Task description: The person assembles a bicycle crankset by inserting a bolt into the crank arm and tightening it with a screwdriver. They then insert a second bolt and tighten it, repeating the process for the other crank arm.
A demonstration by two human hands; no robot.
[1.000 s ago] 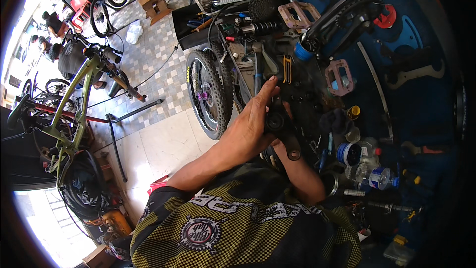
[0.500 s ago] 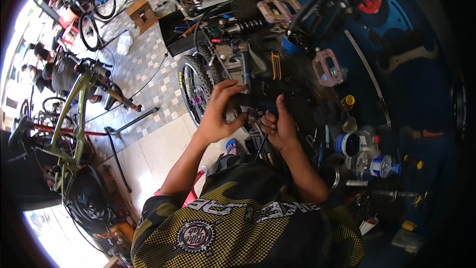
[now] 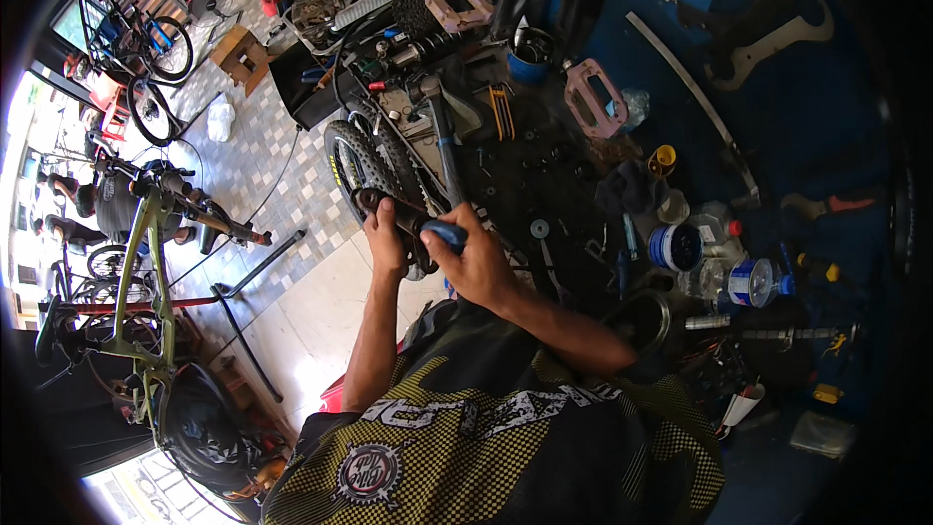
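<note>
My left hand (image 3: 386, 245) is closed round a dark, elongated bike part (image 3: 408, 218), its thumb lying along the top. Much of that part is hidden by my fingers, so its exact kind is unclear. Close beside it, my right hand (image 3: 478, 267) grips a blue-handled tool (image 3: 447, 234), with the thumb pressed against the handle. The tool's working end points toward the dark part; I cannot tell whether they touch. Just beyond both hands stand knobbly bicycle tyres (image 3: 362, 160).
On the right, a cluttered blue workbench (image 3: 671, 68) carries pink pedals (image 3: 595, 99), a yellow tool (image 3: 501, 113), plastic bottles (image 3: 750, 282), a dark cloth (image 3: 630, 187) and a blue tub (image 3: 530, 60). A green bike frame (image 3: 146, 272) stands left, with people behind it.
My hands have come together and shifted left. The left hand, fingers spread before, now grips the dark part; the right has turned inward with the blue handle showing. The whole view has shifted.
</note>
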